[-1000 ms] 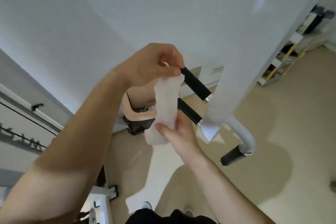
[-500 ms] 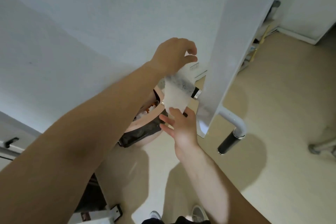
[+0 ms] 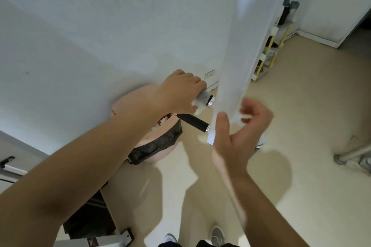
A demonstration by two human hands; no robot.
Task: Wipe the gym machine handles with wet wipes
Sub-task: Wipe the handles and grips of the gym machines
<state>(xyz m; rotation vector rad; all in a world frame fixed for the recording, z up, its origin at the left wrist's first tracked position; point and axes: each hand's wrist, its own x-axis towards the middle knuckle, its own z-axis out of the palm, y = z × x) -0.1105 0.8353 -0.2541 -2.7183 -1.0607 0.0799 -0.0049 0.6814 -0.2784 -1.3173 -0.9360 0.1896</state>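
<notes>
Left hand is curled round the wet wipe, which is wrapped on the upper handle beside the white post. Right hand hangs loose, empty. The wipe looks thin, limp and slippery, so I'd squeeze the whole wrap.

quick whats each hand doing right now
Left hand: closed around the wet wipe wrapped on the upper handle.
Right hand: open, blurred, holding nothing.
</notes>
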